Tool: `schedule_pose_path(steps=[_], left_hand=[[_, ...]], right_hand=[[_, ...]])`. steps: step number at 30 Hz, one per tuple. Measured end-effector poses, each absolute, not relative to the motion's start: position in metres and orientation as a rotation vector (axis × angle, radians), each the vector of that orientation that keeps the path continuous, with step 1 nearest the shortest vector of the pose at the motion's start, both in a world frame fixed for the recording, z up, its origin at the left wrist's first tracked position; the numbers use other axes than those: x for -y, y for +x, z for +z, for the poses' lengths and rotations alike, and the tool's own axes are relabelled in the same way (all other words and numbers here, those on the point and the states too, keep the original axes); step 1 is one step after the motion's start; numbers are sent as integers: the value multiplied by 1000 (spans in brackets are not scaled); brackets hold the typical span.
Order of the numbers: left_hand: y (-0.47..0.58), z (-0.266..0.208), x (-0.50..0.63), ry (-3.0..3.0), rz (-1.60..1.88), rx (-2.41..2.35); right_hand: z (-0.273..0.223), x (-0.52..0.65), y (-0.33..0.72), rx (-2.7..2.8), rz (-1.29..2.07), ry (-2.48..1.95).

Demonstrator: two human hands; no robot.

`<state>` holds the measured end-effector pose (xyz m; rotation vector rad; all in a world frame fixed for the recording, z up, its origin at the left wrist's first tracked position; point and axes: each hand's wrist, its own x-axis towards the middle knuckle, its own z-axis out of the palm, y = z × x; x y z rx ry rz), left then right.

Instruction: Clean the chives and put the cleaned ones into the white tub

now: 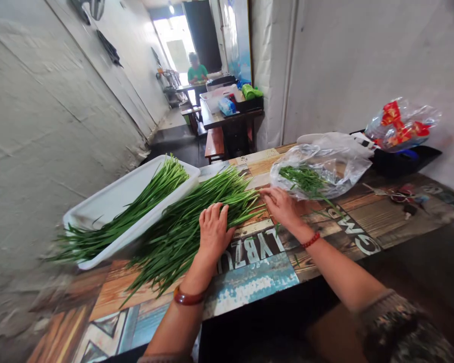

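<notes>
A loose pile of garlic chives point(185, 217) lies on the table, pale stem ends toward the right and green leaves toward the lower left. My left hand point(214, 227) rests flat on the pile, its fingers stretched out over the stems. At the stem ends, my right hand point(282, 207) has its thumb and forefinger closed on a chive stalk. Left of the pile, a white plastic tray point(132, 176) holds another bunch of chives, leaves hanging over its near end. Right of my right hand, a clear plastic bag point(344, 171) lies open with green chive scraps point(304, 179) in it.
The patterned tabletop point(257, 282) carries a few stray leaf bits. Toward its right end are keys point(404, 196) and a black container point(397, 161) with a red-printed plastic bag point(401, 126). Beyond, another table point(219, 120) holds boxes, and a person in green point(197, 73) sits farther back.
</notes>
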<state>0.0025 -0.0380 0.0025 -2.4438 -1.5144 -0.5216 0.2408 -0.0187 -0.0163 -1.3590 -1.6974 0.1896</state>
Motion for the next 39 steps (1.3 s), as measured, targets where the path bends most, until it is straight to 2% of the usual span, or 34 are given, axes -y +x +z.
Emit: schedule_pose_path(steps=[4,11,24,29,33,39], left_hand=[[-4,1,40,-2471,-539,1529],[-4,-1,40,-2494,-509,1560],[1,6,42,-2506,-407,1465],[4,9,43,-2627,-353,1409],[4,6,43,-2646,-298,1457],[3,4,42,-2603,-211,1527]], right_hand=[[1,-6,239,2077,165,-1326],[2,-20,227,2361,74,-1389],[29,5,245,2448,371,-1018],[35,-1,256,2047,668,-1055],[35,-7,254,1820,616,-1123],[15,-6,239,2277,399,-1016]])
